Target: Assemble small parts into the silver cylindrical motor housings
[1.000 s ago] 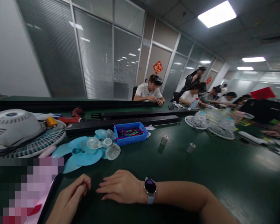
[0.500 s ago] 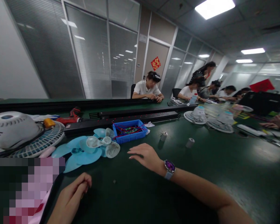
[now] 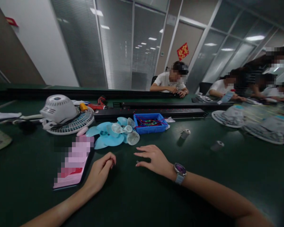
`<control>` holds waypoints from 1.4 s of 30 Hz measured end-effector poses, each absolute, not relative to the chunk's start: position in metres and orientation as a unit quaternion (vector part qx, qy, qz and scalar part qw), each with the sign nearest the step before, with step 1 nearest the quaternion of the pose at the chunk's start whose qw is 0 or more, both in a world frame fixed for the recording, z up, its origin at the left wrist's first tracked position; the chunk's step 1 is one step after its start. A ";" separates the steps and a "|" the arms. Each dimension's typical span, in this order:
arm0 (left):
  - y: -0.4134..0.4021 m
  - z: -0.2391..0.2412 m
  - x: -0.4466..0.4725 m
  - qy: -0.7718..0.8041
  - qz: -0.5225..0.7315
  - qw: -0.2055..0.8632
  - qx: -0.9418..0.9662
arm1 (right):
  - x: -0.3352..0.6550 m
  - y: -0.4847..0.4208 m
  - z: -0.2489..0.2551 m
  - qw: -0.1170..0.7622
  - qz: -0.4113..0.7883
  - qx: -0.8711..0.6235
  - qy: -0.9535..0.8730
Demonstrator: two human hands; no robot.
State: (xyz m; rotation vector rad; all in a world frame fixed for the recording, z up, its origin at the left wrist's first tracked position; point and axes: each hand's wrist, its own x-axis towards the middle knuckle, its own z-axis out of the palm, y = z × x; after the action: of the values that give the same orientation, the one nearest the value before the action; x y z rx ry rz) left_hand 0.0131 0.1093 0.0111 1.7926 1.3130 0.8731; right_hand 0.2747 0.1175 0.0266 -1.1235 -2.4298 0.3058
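Observation:
My left hand (image 3: pixel 101 171) rests on the dark green table (image 3: pixel 142 195) with its fingers curled into a loose fist, beside a phone (image 3: pixel 72 165) lying flat. My right hand (image 3: pixel 153 159), a watch (image 3: pixel 180 171) on its wrist, hovers low over the table with fingers spread; a tiny dark part (image 3: pixel 137 162) lies under the fingertips. Just beyond my hands lie a light blue fan blade (image 3: pixel 104 137) with clear plastic caps (image 3: pixel 130 135) on it and a blue tray (image 3: pixel 150 122) of wires.
A white fan motor housing (image 3: pixel 59 108) sits on a fan grille (image 3: pixel 73 124) at left. Two small grey cylinders (image 3: pixel 185 133) (image 3: pixel 217 145) lie to the right. Black power strips (image 3: pixel 151 112) run across the table. More fan grilles (image 3: pixel 227 116) and seated people (image 3: pixel 171 82) are at the far side.
The view has swung left and down. My right hand pulled back from the blue tray toward me; my left hand stayed curled beside the phone.

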 end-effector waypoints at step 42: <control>0.109 0.015 0.016 0.491 0.343 0.361 0.715 | 0.482 0.172 0.012 0.410 -0.115 -0.752 -0.504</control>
State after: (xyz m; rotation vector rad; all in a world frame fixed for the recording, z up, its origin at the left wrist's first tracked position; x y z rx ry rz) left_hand 0.0160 0.1089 0.0153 1.8422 1.2654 0.8847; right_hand 0.4820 0.1719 0.0120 -1.8926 -1.2687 -0.2902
